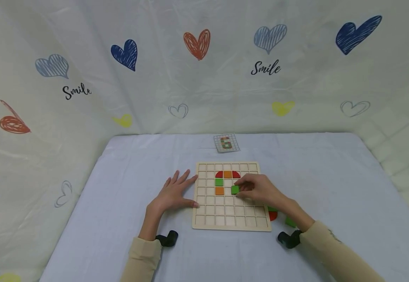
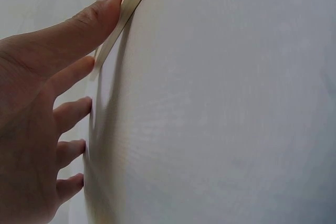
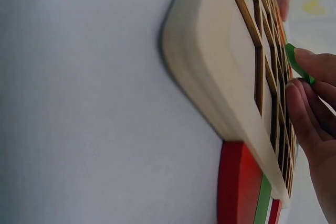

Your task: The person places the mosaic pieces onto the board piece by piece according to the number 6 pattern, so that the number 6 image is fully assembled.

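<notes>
A wooden grid board (image 1: 211,221) lies flat on the table. Set in its cells are two red rounded pieces, an orange square (image 1: 227,174) between them, a green square (image 1: 219,182) and a second orange square (image 1: 219,191) below that. My right hand (image 1: 259,188) pinches a green square tile (image 1: 235,190) over the board; in the right wrist view the green tile (image 3: 299,64) is tilted between thumb and fingers. My left hand (image 1: 172,196) is spread at the board's left side, with thumb and a fingertip touching its edge, as the left wrist view also shows.
Behind the board lies a small pattern card (image 1: 227,143) with a coloured figure on a grid. Partly hidden by the right forearm, a red piece (image 1: 273,216) and a green tile (image 1: 290,222) lie right of the board. A printed cloth (image 1: 225,86) hangs behind the table.
</notes>
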{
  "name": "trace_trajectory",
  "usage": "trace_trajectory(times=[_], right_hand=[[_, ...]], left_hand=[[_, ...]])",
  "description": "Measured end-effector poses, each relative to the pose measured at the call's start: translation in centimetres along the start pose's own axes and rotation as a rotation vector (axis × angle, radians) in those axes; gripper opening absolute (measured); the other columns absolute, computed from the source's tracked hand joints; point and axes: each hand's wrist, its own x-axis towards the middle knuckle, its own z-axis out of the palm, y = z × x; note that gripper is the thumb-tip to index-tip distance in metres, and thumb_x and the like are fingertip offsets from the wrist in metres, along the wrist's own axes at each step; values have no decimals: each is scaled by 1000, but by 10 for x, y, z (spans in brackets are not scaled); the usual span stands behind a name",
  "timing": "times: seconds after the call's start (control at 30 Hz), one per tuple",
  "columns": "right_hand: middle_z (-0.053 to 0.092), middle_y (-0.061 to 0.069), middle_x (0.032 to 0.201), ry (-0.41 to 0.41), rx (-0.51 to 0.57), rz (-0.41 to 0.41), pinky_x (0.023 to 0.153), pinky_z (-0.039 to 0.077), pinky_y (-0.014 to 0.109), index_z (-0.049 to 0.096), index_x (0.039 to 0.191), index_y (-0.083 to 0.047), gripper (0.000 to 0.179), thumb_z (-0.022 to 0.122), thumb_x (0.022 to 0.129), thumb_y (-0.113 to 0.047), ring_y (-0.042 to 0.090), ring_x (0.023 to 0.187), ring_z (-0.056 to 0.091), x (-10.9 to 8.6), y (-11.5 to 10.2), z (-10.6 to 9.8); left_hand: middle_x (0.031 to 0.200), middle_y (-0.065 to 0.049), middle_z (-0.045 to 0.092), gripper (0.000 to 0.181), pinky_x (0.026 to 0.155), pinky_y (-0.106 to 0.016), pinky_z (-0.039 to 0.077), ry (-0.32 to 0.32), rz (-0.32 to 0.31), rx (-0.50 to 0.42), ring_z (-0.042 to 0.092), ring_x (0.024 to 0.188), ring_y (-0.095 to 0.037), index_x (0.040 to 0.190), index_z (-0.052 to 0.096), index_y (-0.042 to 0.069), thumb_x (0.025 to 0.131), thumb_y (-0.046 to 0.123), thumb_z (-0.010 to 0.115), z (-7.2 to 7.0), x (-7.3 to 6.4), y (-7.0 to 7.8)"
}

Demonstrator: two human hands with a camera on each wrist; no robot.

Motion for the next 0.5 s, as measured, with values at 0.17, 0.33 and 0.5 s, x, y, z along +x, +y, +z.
trace_trajectory(times=[0.17,0.33,0.5], right_hand=[[72,-2,92,-2,-15,-44,71,54,20,77,108,-8,27,86,83,-12,11,80,60,6,-3,5],[74,0,92,-8,-48,-75,72,54,21,77,107,-6,28,87,82,-12,8,79,61,9,-4,8],[72,-1,92,-19,-78,-80,73,54,22,76,107,-7,27,86,83,-13,8,80,60,12,-5,11]], left_hand=[[173,-4,17,101,128,-61,7,-2,-6,13,1,160,-39,162,35,29,78,55,85,1,0,-1],[173,-5,17,102,128,-62,7,-3,-5,10,2,160,-40,162,35,28,78,54,86,1,0,0],[173,-3,16,101,128,-60,7,-7,-11,17,1,161,-38,162,35,30,78,55,85,1,1,-1]])
